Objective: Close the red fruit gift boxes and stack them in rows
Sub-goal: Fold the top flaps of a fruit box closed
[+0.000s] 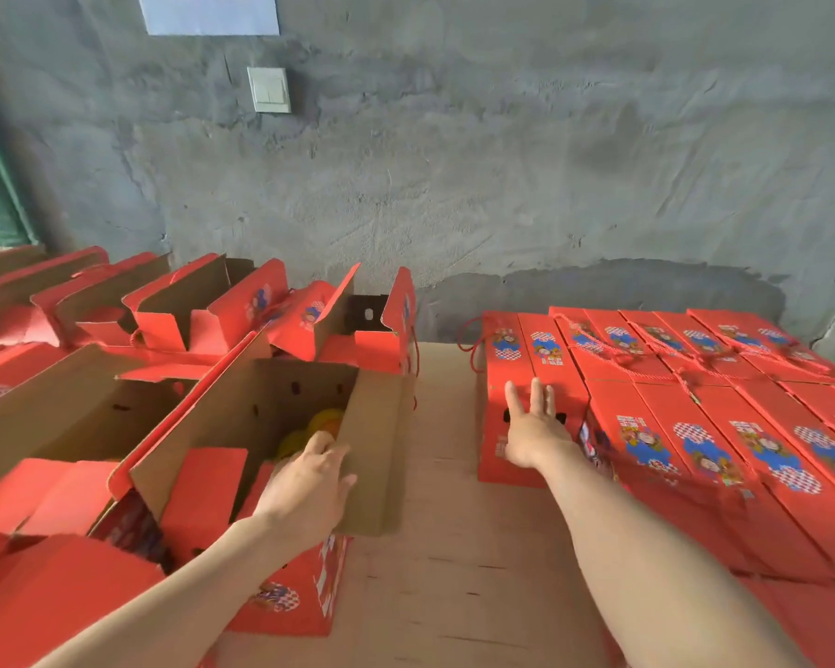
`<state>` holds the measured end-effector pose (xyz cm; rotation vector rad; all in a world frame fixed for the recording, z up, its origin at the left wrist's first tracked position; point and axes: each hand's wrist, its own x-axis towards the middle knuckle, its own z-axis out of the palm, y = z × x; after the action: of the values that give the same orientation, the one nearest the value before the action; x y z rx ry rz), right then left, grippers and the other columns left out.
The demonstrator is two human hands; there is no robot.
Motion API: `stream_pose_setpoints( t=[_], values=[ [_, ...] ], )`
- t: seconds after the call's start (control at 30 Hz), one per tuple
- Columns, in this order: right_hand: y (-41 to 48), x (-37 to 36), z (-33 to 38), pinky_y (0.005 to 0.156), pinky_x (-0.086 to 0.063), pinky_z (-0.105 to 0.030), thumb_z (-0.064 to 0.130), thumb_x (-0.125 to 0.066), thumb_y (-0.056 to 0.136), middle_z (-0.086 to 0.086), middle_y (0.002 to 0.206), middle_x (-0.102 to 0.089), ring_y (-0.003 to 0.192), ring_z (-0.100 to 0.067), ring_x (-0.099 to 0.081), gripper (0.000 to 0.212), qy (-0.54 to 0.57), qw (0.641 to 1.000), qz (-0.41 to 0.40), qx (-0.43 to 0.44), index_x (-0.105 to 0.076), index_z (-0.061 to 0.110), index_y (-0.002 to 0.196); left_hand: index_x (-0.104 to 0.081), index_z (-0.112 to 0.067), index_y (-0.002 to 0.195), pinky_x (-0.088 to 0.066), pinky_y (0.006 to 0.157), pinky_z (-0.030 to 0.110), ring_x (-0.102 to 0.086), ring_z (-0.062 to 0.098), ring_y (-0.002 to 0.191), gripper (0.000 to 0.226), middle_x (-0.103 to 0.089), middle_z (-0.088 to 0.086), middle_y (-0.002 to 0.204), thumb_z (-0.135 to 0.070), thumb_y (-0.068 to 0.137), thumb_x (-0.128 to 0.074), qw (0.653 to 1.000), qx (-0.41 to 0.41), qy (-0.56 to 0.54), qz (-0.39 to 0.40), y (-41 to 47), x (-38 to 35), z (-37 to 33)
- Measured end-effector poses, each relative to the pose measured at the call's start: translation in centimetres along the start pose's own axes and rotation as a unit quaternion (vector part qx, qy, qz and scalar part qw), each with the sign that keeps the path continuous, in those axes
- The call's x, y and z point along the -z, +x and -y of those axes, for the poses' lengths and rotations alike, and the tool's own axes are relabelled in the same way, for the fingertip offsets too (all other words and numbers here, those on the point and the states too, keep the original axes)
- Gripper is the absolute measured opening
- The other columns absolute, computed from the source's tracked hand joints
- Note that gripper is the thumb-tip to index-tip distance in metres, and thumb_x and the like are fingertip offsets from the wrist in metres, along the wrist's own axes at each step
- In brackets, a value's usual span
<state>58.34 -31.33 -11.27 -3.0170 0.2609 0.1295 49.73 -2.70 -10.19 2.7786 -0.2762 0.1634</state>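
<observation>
An open red gift box [280, 479] stands at the left centre with its brown flaps raised and yellow fruit [317, 429] showing inside. My left hand [312, 482] lies over its right flap, fingers loosely curled at the flap's edge near the fruit. On the right, closed red boxes [724, 426] lie packed in rows. My right hand [533, 429] rests with straight fingers on the leftmost closed box [507, 373] of the stack.
More open red boxes [174, 311] with raised flaps crowd the left and back left. A bare plywood surface [444, 547] runs between the two groups. A grey concrete wall [502, 161] with a light switch [268, 89] stands behind.
</observation>
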Motion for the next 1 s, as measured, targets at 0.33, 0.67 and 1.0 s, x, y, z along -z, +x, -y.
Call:
stream_pose_setpoints(
  t=[0.33, 0.67, 1.0],
  values=[
    [-12.3, -9.9, 12.3, 0.109, -0.027, -0.024, 0.03, -0.059, 0.087, -0.005, 0.153, -0.028, 0.138, -0.021, -0.031, 0.07, 0.244, 0.921, 0.095, 0.287, -0.025, 0.016, 0.147, -0.057, -0.013, 0.127, -0.042, 0.095, 0.023, -0.054, 0.019, 0.116, 0.034, -0.052, 0.0, 0.132, -0.008, 0.098, -0.039, 0.997, -0.03, -0.048, -0.055, -1.5, 3.0, 2.6],
    [-17.6, -9.2, 21.2, 0.082, -0.048, -0.033, 0.026, -0.059, 0.084, -0.01, 0.108, -0.06, 0.099, -0.026, -0.059, 0.035, 0.455, 0.887, -0.03, 0.072, -0.054, 0.007, 0.112, -0.066, -0.015, 0.106, -0.048, 0.082, 0.031, -0.059, 0.02, 0.099, 0.025, -0.059, -0.002, 0.11, -0.008, 0.094, -0.045, 0.991, 0.009, -0.065, -0.117, -9.4, 5.8, 3.8],
    [-22.1, -6.4, 11.6, 0.091, -0.04, -0.03, 0.018, -0.057, 0.088, -0.011, 0.115, -0.061, 0.108, -0.028, -0.058, 0.036, 0.284, 0.954, -0.098, -0.016, -0.049, 0.009, 0.122, -0.064, -0.012, 0.097, -0.045, 0.076, 0.024, -0.06, 0.024, 0.094, 0.028, -0.059, 0.005, 0.095, -0.001, 0.083, -0.043, 0.973, 0.05, 0.044, 0.223, -15.2, 7.2, 5.9]
  ],
)
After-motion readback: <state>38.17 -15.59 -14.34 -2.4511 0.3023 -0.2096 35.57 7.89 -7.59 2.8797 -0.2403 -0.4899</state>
